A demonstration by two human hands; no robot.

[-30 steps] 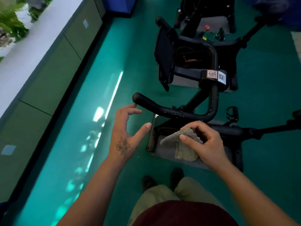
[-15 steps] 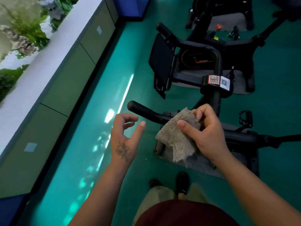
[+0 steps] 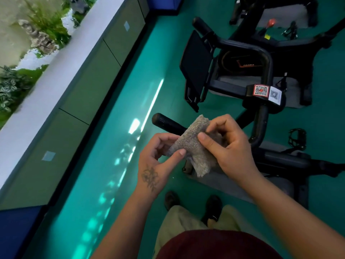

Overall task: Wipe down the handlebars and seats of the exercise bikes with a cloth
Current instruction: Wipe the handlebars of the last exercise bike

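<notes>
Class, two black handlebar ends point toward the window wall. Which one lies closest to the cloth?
The nearer bike's handlebar end, just left of the grey cloth that both hands hold. The other handlebar end sits farther up, beside the black screen.

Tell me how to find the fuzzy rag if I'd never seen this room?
Look at the nearest black exercise bike on the green floor, with its handlebar poking out to the left. Just in front of that bar, both hands hold a grey-brown cloth. It is the only soft, fuzzy thing there; everything around it is hard black metal.
</notes>
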